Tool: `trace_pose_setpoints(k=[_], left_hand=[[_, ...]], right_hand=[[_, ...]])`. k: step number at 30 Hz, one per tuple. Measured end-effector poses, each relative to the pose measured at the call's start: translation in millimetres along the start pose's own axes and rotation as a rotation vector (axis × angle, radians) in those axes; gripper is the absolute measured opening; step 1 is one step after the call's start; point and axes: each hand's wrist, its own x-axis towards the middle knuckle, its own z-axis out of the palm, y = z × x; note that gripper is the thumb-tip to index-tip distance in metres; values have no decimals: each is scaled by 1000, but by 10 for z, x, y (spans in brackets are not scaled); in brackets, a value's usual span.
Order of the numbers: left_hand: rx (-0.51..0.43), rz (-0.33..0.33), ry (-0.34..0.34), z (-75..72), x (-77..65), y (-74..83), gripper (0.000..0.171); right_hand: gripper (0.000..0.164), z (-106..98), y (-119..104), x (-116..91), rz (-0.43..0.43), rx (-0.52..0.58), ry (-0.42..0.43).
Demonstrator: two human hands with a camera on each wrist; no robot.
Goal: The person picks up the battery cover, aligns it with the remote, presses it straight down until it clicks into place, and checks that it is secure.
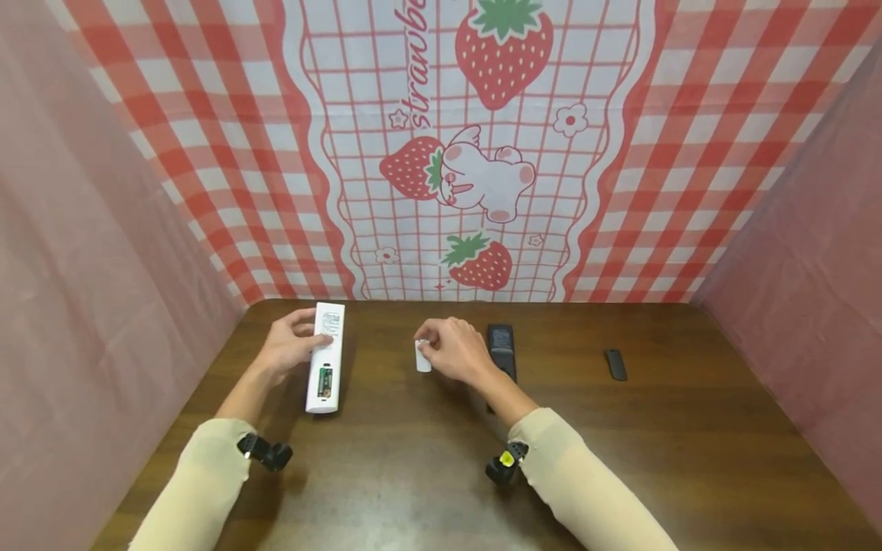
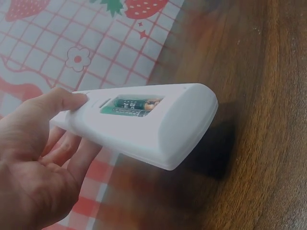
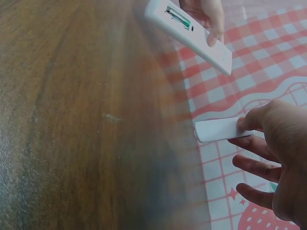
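- At far left, a pale pink fabric curtain [image 1: 103, 229] hangs beside the dark brown wood-grain surface [image 1: 386, 474].
- Next comes the person's left hand [image 1: 285, 350], in a cream long sleeve [image 1: 196, 474] with a black wrist-worn device [image 1: 267, 451]; its grip is closed about the sides of a remote, thumb on the back face, fingers on the far side.
- That is a long white plastic remote control [image 1: 334, 352], held above the surface, back face toward the head camera and the battery end nearest the person — the battery bay is uncovered, and green-wrapped cylindrical batteries [image 2: 129, 104] lie side by side in it.
- Near the middle, well apart from the remote, is a small white plastic rectangular cover [image 1: 423, 361].
- The right hand [image 1: 456, 348] has that cover by one end — its grip is a pinch of thumb and index finger, the other three fingers spread loosely.
- Just right of the hand, a long black plastic remote control [image 1: 501, 340] lies on the surface, partly hidden by the hand and wrist.
- Farther right, a small black oblong cover [image 1: 616, 365] lies alone on the surface.
- Behind everything hangs a red-and-white checked strawberry-print cloth [image 1: 565, 191].
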Motion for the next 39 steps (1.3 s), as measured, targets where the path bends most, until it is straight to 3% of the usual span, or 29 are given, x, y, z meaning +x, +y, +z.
trace_pose_setpoints(k=[16, 39], left_hand=[[28, 27, -38, 146, 28, 102, 74], [-26, 44, -67, 266, 49, 135, 76]], right_hand=[[11, -170, 51, -56, 14, 45, 38], [11, -313, 103, -152, -6, 51, 59]])
